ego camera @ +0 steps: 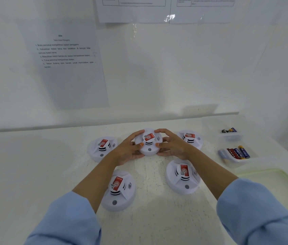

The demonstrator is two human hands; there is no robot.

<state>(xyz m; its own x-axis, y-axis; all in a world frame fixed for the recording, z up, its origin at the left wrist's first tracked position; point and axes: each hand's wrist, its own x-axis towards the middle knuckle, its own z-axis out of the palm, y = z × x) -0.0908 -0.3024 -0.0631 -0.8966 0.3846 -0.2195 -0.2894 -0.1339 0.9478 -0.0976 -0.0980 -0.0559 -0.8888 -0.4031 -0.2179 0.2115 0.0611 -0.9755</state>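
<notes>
White counter (pixel 157 221) under a white wall (pixel 157 76) hung with printed paper sheets (pixel 65 64). Fingers of left hand (pixel 129 151) and right hand (pixel 173 147) curled round one round white plastic smoke detector with a red label (pixel 148 145), gripping it from both sides at the far middle of the counter. Around it, four matching detectors (pixel 118 190), two left, two right. Further right, two clear plastic tubs of batteries (pixel 235 154), one near, one far.

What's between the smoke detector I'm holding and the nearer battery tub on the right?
Head view: your right hand gripping the held smoke detector, the far-right smoke detector, then bare table before the battery tub.
</notes>
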